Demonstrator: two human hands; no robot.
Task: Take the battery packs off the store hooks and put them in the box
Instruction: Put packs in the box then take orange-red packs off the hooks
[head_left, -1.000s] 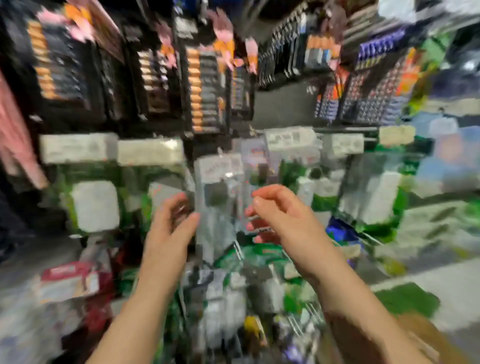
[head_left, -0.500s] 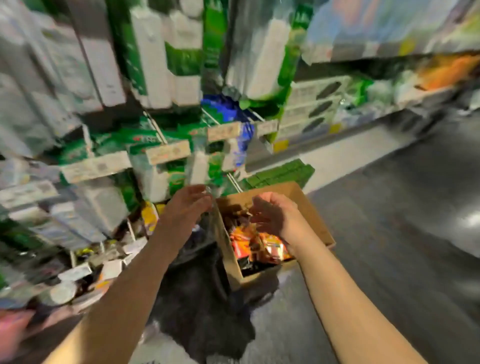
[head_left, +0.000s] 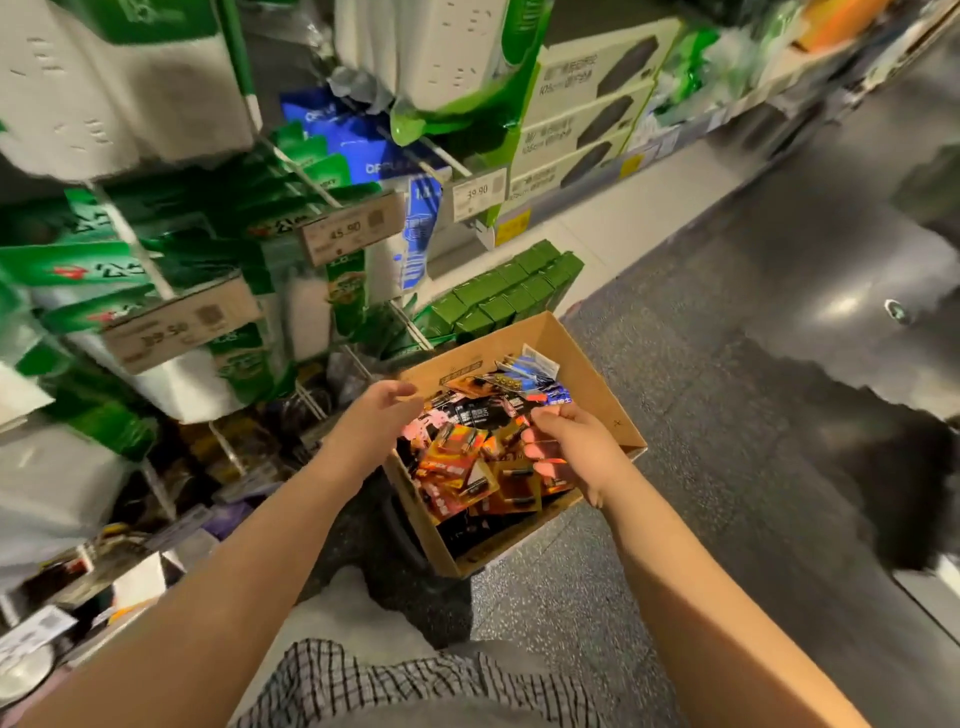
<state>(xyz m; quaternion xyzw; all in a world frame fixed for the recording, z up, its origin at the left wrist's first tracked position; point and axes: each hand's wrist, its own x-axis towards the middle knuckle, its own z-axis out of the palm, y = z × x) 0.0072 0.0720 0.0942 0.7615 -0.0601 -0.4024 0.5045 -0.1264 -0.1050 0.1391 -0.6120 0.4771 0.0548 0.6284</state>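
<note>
Brown cardboard box (head_left: 597, 395), heaped with orange-and-black carded battery packs (head_left: 470, 457); left hand (head_left: 371, 421) relaxed, empty; right hand (head_left: 574, 449) loosely curled, contents indiscernible.

Price tag (head_left: 353, 228) on hook end, mid rack: "45.90", legible. Price tag right of it (head_left: 479, 194): "39.90". Lower left price tag (head_left: 182, 325): blurred, reads approx. "39.50", uncertain. Blue packs (head_left: 358, 140) behind hooks: white lettering "OPPLE", partly cut off. White cartons (head_left: 587, 98) on shelf, upper right: "105" followed by characters, rest illegible. Cardboard box (head_left: 592, 384) inner wall: printed mark, unreadable. Battery packs (head_left: 467, 457) in box: print too small to read.
</note>
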